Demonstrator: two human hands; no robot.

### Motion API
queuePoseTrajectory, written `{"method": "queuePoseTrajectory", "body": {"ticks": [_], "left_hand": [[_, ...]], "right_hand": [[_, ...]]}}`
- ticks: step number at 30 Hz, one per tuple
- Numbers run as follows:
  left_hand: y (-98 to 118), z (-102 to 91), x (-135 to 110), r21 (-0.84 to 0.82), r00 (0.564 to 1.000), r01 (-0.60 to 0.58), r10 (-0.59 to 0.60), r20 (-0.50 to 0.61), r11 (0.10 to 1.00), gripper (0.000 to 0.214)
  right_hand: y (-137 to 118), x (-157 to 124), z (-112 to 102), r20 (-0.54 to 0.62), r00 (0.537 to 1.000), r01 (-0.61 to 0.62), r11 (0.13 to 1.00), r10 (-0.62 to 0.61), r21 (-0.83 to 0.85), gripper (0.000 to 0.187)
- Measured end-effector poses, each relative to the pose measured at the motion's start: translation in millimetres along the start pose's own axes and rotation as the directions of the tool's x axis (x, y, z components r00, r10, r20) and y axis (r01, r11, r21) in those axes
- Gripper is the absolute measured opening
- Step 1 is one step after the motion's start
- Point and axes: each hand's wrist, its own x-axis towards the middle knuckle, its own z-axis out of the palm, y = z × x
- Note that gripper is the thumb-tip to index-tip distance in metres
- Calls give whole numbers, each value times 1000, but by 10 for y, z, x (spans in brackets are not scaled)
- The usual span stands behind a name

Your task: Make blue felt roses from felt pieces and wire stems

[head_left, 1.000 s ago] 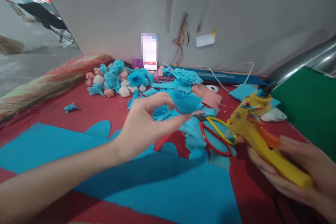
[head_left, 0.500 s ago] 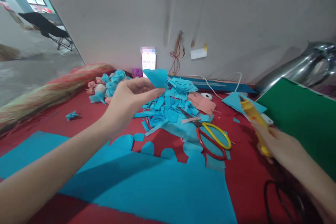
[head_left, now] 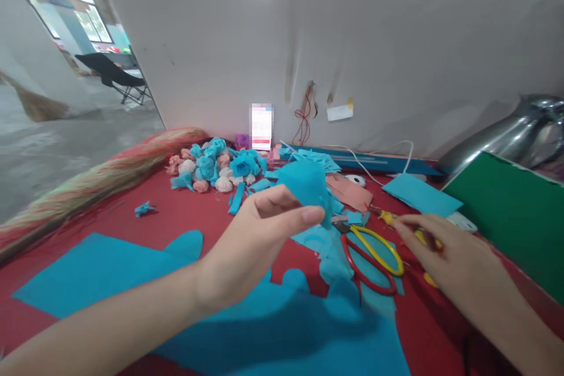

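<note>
In the head view my left hand (head_left: 253, 244) is raised over the middle of the table. Its thumb and fingers pinch a blue crepe-paper petal (head_left: 304, 181), which stands up from the fingertips. My right hand (head_left: 445, 270), on the right, is closed around a yellow glue gun (head_left: 388, 218). The nozzle points left toward the petal, apart from it, and much of the body is hidden by the fingers. Scissors (head_left: 379, 252) with one red and one yellow handle lie between the hands. Below them spreads a large blue paper sheet (head_left: 282, 332), with rounded petals along its far edge.
Blue, pink and white paper flowers (head_left: 207, 164) are heaped at the back left. A phone (head_left: 261, 127) leans against the grey wall. A folded blue paper (head_left: 422, 194), a green board (head_left: 506, 217) and a shiny metal object (head_left: 497, 135) are at the right. A straw bundle (head_left: 110, 173) edges the left.
The camera view has tipped upward. My left hand has brought the petal to the right, and my right hand has turned the glue gun so its nozzle points left; the two are closer together.
</note>
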Motion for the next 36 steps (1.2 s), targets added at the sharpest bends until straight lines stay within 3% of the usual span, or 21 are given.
{"method": "queuePoseTrajectory", "body": {"ticks": [3,4,6,9,16,19,23,28,36], "left_hand": [[17,44,-31,5,999,28,-28,-23,1000,35],[22,57,-40,6,999,35,-35,-32,999,37],[31,78,-57,1,998,47,-47,-38,999,36],[37,96,-81,-29,999,52,-52,-6,998,28],[17,89,-86,-171,985,-1,30,167,985,2],[-3,77,-81,-199,976,5,39,212,980,4],[-26,70,-89,-140,982,1,26,187,990,2],[-44,81,-92,-117,987,22,-3,161,993,5],[-45,93,-111,-133,988,70,-51,143,989,8]], "right_hand": [[-482,-72,-216,-59,982,188,966,-180,177,25],[-636,-98,-266,-157,961,265,917,-227,298,13],[-891,-138,-322,-310,916,366,843,-253,393,15],[-1095,-171,-318,-359,906,370,828,-223,421,18],[-1136,-229,-223,-361,917,333,826,-171,456,21],[-1159,-223,-190,-399,898,376,798,-187,471,22],[-1160,-208,-157,-403,900,374,765,-164,524,23],[-1111,-224,-158,-355,914,352,815,-195,460,25],[-1199,-214,-201,-460,876,382,788,-142,483,23]]}}
